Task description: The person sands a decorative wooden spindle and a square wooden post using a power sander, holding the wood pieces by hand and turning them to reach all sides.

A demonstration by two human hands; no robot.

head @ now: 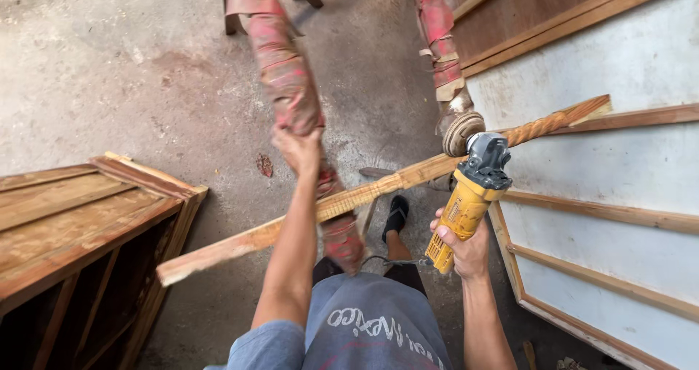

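Now, right hand: the right hand [466, 250] is closing firmly around the yellow body of the grinder [473, 195], fingers wrapped fully, with nothing else in it.
Left hand: the left hand [297, 148] is gripping the nearer padded bar [284, 72], which is wrapped in worn red cloth; the fingers are closed around it.
Wooden piece: the long wooden stick [349, 199] is lying across both padded bars, rising from lower left to upper right, and the grinder head is meeting it near the twisted part [539, 128].
Doing it well: in my judgement the stick is only resting on the bars, so light pressure and a steady wrist are needed, otherwise it could be rolling or sliding. Following the spiral slowly should be keeping the grooves even. The cord [389, 261] is hanging near the leg and is better kept away.
Materials: the stick is pale raw wood, square at the low end, rope-like in the carved part. The second padded bar [440, 42] is also cloth-wrapped.
Around: a rough wooden frame [80, 217] is standing at the left, a white panel [619, 159] with wood strips at the right, on a stained concrete floor [145, 64].
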